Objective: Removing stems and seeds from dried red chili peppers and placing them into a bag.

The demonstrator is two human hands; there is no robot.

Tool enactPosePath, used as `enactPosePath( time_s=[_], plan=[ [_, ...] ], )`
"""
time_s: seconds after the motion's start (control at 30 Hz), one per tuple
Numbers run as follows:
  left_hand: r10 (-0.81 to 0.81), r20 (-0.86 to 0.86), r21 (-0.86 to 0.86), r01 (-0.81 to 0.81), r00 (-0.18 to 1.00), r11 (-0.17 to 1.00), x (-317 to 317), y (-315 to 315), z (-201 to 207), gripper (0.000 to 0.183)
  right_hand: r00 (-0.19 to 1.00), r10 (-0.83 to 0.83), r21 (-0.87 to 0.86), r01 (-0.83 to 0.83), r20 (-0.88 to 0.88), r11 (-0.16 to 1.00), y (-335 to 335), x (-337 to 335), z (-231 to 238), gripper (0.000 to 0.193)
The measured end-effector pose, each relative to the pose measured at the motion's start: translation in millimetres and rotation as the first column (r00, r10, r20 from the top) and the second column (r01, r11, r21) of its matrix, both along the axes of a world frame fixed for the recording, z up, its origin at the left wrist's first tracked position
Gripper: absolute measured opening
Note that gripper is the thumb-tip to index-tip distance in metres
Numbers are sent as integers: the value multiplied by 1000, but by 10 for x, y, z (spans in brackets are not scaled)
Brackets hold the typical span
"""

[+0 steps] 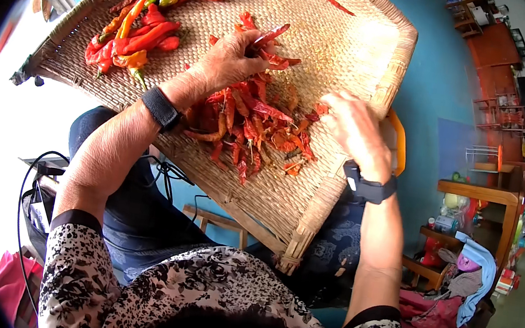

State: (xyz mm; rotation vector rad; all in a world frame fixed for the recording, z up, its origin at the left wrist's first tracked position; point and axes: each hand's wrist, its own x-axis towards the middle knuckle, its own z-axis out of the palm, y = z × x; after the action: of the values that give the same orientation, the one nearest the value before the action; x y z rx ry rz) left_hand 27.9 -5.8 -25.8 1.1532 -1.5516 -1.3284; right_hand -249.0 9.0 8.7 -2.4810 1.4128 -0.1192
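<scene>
A woven tray (359,37) lies tilted across my lap, with a heap of dried red chili peppers (235,117) near its middle. My left hand (233,60) is over the heap's far side, its fingers closed round a few dried chilies (274,49) whose tips stick out to the right. To the right of the heap, my right hand (357,127) has its fingers curled together, slightly blurred. A small red scrap (321,109) shows at its fingertips; whether they grip it is hidden. Pale seeds (309,37) are scattered over the weave.
Fresher red, orange and green peppers (139,41) lie at the tray's far left. One lone red chili (338,4) is near the far edge. Black cables (168,171) hang by my left knee. On the right stands a wooden chair (481,193) with clothes on it, beside a blue wall (421,138).
</scene>
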Motion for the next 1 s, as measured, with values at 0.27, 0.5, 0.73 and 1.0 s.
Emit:
enactPosePath(
  time_s=[0.27,0.5,0.73,1.0],
  plan=[
    [-44,170,-55,54,984,997,-20,58,155,22,998,42,60,-39,-52,997,-56,-50,-16,35],
    [-21,114,-76,30,993,997,-55,104,68,22,987,158,123,-158,13,980,-85,43,-60,31],
    [-32,120,-32,36,992,999,-87,130,88,25,977,214,76,-214,11,974,-279,71,-191,11],
    [-53,72,16,52,996,999,-120,194,207,27,930,275,-136,-247,245,959,-251,136,-398,21]
  ],
)
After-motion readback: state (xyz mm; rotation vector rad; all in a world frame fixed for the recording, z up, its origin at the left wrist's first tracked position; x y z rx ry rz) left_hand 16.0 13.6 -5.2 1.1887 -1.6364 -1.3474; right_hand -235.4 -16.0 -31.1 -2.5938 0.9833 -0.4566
